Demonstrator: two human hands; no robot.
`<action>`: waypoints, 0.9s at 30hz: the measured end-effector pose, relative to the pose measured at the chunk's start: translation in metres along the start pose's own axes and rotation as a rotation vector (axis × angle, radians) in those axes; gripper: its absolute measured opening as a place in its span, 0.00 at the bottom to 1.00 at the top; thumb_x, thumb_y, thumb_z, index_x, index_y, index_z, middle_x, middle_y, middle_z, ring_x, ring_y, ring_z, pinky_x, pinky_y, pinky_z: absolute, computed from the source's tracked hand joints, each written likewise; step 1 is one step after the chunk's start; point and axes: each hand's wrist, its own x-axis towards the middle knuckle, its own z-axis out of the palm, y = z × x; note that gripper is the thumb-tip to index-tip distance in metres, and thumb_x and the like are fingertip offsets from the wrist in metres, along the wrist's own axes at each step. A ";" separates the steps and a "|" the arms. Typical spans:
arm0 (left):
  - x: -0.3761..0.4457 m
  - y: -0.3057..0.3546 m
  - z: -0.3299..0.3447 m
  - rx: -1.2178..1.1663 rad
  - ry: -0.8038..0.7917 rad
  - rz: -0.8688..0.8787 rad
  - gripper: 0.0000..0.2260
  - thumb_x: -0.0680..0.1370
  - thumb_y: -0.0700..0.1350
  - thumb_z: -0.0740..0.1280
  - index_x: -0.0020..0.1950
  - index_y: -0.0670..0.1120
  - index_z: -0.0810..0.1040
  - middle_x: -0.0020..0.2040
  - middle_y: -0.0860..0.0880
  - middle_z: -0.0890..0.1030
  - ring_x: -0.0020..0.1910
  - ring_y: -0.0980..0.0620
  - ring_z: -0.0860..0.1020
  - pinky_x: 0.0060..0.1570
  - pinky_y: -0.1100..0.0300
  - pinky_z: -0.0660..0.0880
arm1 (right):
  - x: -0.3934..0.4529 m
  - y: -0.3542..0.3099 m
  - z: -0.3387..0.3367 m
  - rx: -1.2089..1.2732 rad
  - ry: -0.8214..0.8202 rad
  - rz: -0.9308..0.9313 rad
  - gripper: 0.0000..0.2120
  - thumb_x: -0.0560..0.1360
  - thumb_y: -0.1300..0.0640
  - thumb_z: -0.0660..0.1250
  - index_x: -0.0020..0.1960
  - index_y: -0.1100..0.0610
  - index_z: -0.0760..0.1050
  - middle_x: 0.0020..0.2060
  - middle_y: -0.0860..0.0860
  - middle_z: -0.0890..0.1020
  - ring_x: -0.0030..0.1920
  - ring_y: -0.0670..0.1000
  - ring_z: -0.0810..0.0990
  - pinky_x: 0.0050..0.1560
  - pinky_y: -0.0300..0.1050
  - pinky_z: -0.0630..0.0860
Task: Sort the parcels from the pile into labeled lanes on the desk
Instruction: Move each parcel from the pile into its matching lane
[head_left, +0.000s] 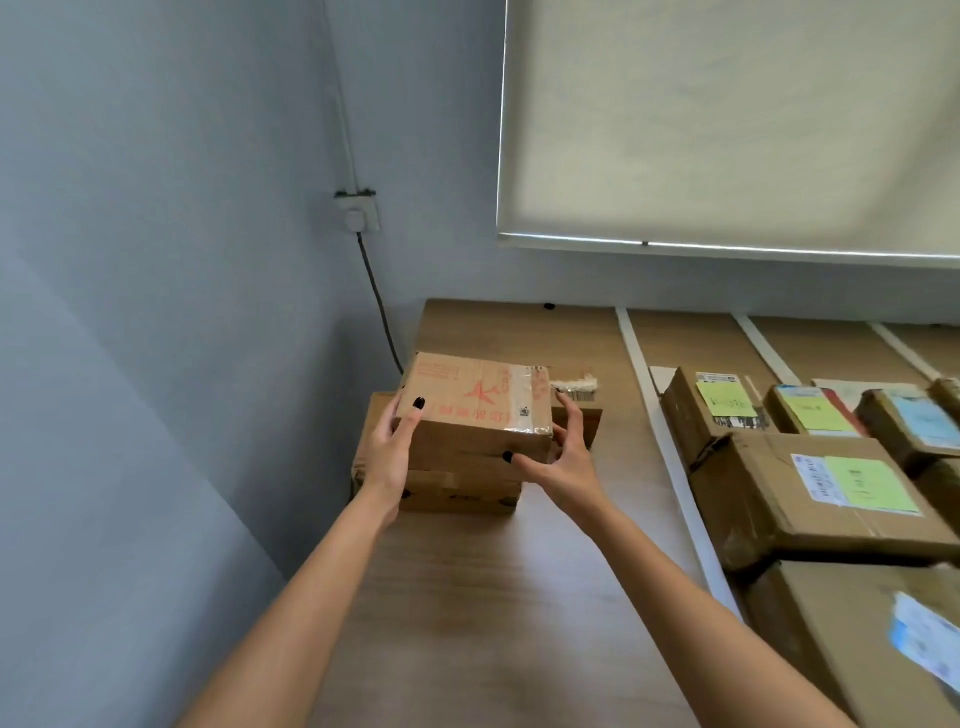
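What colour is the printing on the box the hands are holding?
Red, on the brown cardboard box. The head view, the only one, shows it.

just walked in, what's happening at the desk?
A person is sorting parcels. Both hands, left hand and right hand, grip the top box of a small pile at the desk's left end. To the right, labeled boxes already sit in lanes marked by white tape.

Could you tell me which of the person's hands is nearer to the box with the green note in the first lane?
Right. The right hand holds the right side of the red-printed parcel, the side facing the green-note box. The left hand grips the parcel's far left side.
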 end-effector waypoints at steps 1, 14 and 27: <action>-0.009 0.008 0.008 -0.005 -0.017 0.009 0.22 0.78 0.54 0.60 0.71 0.49 0.67 0.64 0.46 0.76 0.64 0.47 0.74 0.66 0.45 0.68 | -0.008 -0.006 -0.012 -0.003 0.015 -0.008 0.46 0.67 0.56 0.76 0.74 0.45 0.50 0.68 0.52 0.69 0.69 0.51 0.66 0.68 0.56 0.68; -0.174 0.094 0.150 0.052 -0.111 0.175 0.19 0.81 0.44 0.53 0.72 0.45 0.66 0.65 0.50 0.73 0.61 0.55 0.72 0.55 0.70 0.71 | -0.130 -0.071 -0.205 -0.048 0.144 -0.170 0.19 0.76 0.49 0.65 0.66 0.48 0.70 0.53 0.48 0.78 0.55 0.51 0.77 0.52 0.44 0.76; -0.290 0.122 0.223 -0.002 0.016 0.130 0.20 0.80 0.49 0.56 0.71 0.47 0.63 0.72 0.48 0.61 0.66 0.51 0.62 0.61 0.53 0.61 | -0.236 -0.107 -0.297 0.019 -0.009 -0.157 0.30 0.67 0.37 0.54 0.65 0.49 0.69 0.59 0.48 0.74 0.59 0.50 0.70 0.55 0.46 0.68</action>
